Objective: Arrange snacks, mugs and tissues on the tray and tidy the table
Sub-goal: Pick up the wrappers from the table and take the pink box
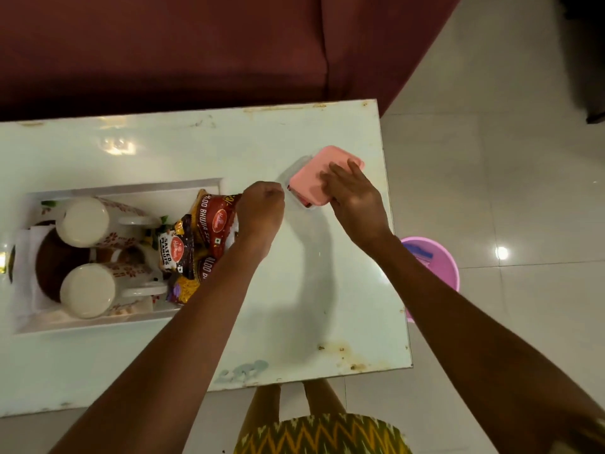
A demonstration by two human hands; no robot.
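Now closing the pink box [322, 178] on the table [294, 306].
Right hand [353, 194] presses flat, open, on its lid; left hand [262, 208] is curled shut, seemingly empty. Next, likely carrying it to the tray [131, 191].

Left hand [260, 208]: curled into a loose fist, knuckles up, forearm stretched forward
Right hand [355, 191]: palm down, fingers [337, 172] spread flat and pressing, wrist bent, forearm angled inward from the right
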